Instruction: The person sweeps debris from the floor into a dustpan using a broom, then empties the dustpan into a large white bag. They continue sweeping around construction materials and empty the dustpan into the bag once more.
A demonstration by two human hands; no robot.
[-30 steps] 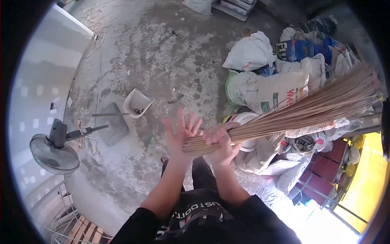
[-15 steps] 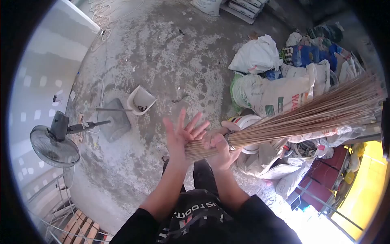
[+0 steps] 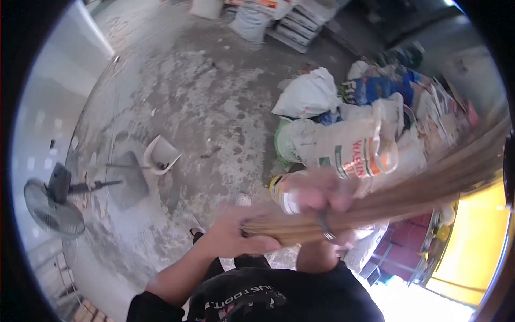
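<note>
Stick broom hangs above the concrete floor. Its long axis runs from the butt near centre out toward 2 o'clock, and the bristles fan past the frame edge. Filled sacks crowd the floor at 1 to 3 o'clock. Open floor lies from 9 to 12, with a fan at 9. The right hand, blurred, seems clenched round the bundle just past the butt. The left hand, at 8 o'clock from it, cups the butt end, fingers curled on the sticks.

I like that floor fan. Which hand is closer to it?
Left. The left hand is toward the fan; the right hand, gripping the broom, lies beyond it.
</note>
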